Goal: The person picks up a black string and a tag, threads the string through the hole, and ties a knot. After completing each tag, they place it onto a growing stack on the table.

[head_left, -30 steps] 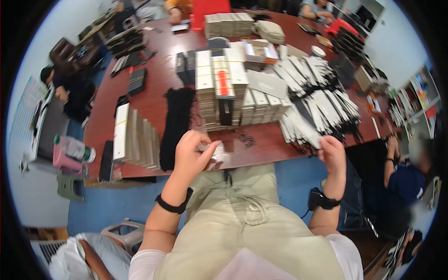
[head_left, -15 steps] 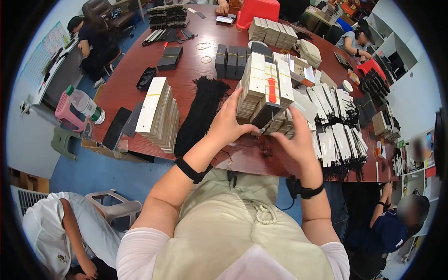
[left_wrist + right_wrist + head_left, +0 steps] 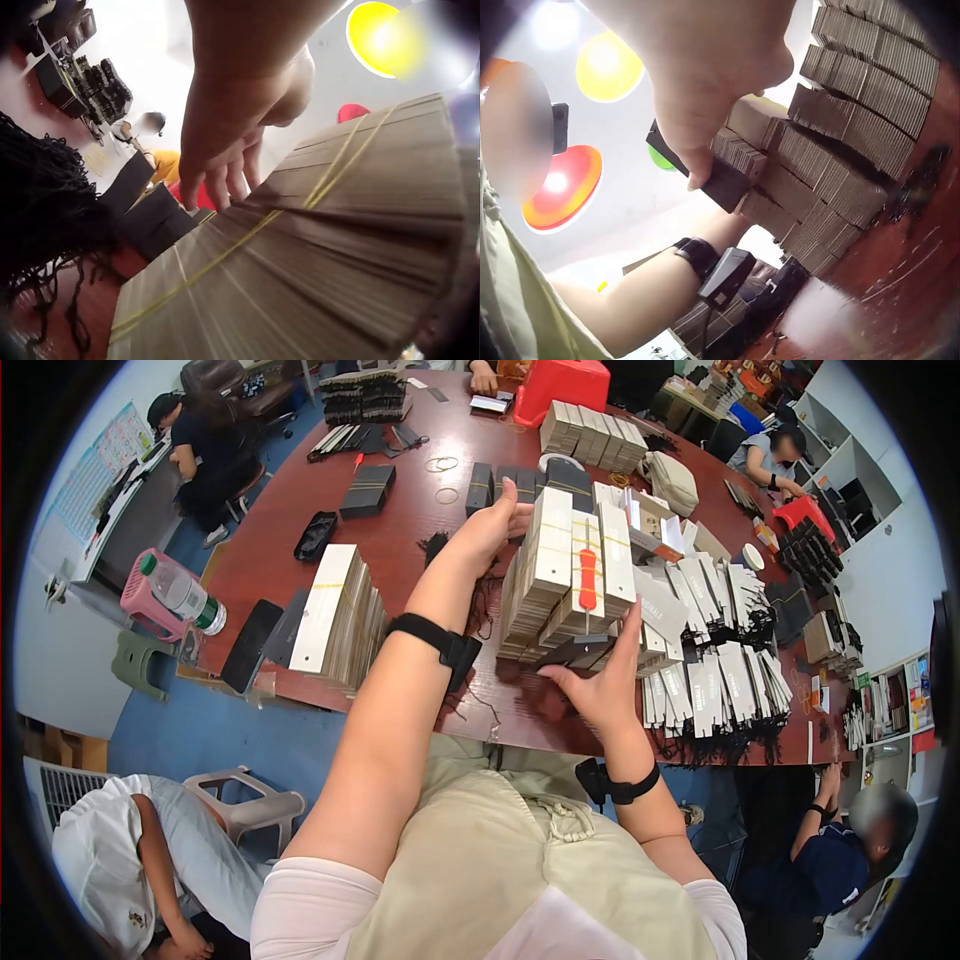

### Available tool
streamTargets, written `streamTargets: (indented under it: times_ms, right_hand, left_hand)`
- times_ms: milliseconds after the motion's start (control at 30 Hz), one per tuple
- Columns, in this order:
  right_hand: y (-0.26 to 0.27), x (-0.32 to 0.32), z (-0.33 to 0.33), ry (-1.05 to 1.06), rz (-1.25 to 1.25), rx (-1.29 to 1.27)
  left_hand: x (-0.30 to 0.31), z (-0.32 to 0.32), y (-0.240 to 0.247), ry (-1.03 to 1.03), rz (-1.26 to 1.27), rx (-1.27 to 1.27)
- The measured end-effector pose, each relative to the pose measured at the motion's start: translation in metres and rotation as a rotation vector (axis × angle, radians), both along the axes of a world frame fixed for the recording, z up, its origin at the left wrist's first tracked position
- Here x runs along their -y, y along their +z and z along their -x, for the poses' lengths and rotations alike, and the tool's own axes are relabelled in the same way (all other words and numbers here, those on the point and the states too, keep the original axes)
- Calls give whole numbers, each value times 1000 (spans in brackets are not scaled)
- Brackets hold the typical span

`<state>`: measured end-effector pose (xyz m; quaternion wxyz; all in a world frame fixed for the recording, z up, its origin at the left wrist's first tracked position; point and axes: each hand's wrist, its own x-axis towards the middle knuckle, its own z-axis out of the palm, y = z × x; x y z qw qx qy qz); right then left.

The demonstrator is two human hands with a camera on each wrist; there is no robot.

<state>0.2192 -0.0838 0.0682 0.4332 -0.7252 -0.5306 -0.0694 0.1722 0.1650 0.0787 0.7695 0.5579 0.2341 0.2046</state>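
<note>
A tall block of white card bundles, bound with yellow rubber bands, stands in front of me. A red-handled tool with a thin metal shaft lies on top. My left hand reaches to the far left corner of the block, its fingers extended at the back in the left wrist view. At the near right corner my right hand spreads thumb and fingers along the sides. Its thumb rests on a dark, flat-sided piece in the right wrist view; its other fingers are mostly hidden there.
Another banded stack stands left of my forearm. White tags with black cords lie in piles at the right. Black cords are beside the block. An open box sits behind, and a bottle stands at the left edge.
My right hand let go of a white strip at the right piles and came to the block. My left hand moved from the front edge to the block's far left corner.
</note>
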Motion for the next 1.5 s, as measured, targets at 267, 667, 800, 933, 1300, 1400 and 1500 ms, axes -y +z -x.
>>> streamTargets:
  times_ms: [267, 667, 800, 933, 1300, 1400, 1500]
  right_hand:
    - [17, -2, -4, 138, -444, 214]
    - [28, -19, -18, 242, -220, 329]
    - [24, -26, -20, 258, -233, 389]
    - [24, -28, -19, 228, -210, 406]
    - [22, -27, -23, 254, -220, 445]
    - [22, -23, -21, 253, -252, 395]
    - [10, -16, -25, 276, -294, 320]
  left_hand:
    - [5, -16, -16, -84, 139, 37]
    - [-6, -26, -37, -135, 112, 72]
    - [0, -21, -35, -107, 78, 95]
    - [-3, -26, -43, -108, 40, 93]
    - [1, -23, -51, -58, 54, 187]
    - [-2, -22, -53, -26, -28, 105]
    - [-10, -21, -57, -105, 24, 134]
